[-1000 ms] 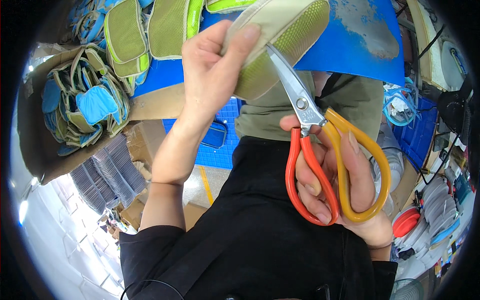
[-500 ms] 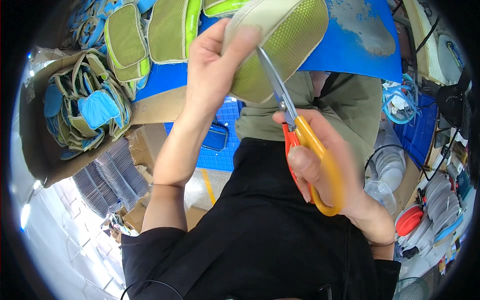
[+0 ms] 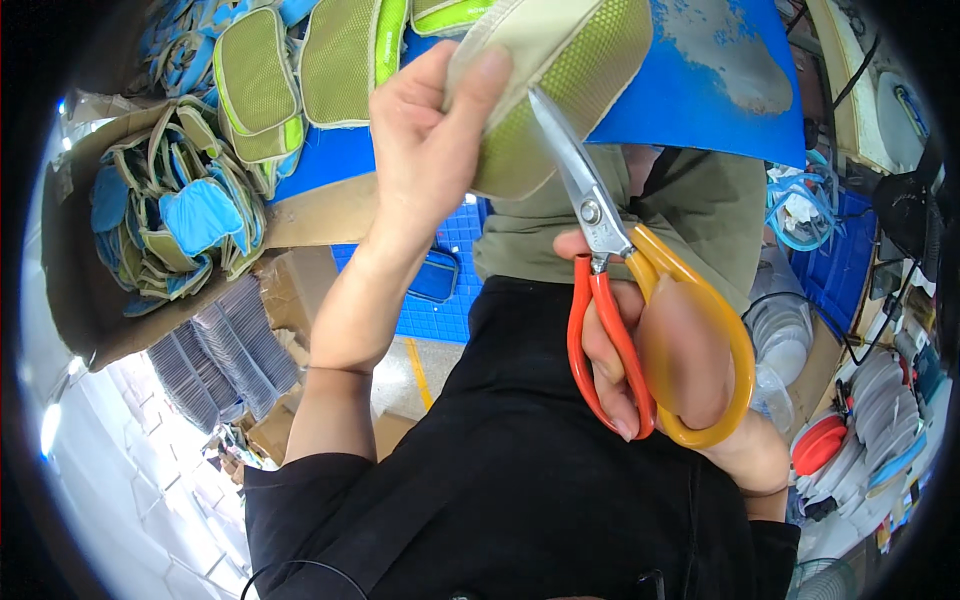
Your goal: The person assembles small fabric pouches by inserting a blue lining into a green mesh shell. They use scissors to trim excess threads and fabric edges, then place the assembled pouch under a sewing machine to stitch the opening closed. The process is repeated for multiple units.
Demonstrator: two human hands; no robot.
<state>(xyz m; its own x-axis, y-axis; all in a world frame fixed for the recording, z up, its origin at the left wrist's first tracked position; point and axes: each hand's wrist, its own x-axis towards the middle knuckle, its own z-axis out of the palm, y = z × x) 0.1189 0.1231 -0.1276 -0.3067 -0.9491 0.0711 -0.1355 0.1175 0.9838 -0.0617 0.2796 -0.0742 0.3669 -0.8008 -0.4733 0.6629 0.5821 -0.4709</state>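
My left hand point(image 3: 430, 150) is closed on a cream and olive-green mesh pad point(image 3: 585, 65), thumb on its cream face, holding it raised at the top middle. My right hand point(image 3: 675, 350), partly blurred, grips scissors point(image 3: 590, 212) with one red and one yellow-orange handle. Their steel blades point up-left, the tip resting at the pad below my left thumb; whether it is cutting I cannot tell. Behind the pad, several green mesh pads point(image 3: 340, 70) lie on the blue work surface point(image 3: 720, 120).
A cardboard box point(image 3: 90, 310) of blue and green pieces stands left, above grey stacked bundles point(image 3: 240, 350). A blue mat point(image 3: 430, 315) with a blue case lies below the surface. Right are a blue crate point(image 3: 840, 270), a teal basket point(image 3: 800, 200), white stacked discs point(image 3: 870, 420) and cables.
Since half a second ago the scissors have turned flat to view, their handles spreading apart, and the tip has shifted slightly right and up. My left hand has hardly moved.
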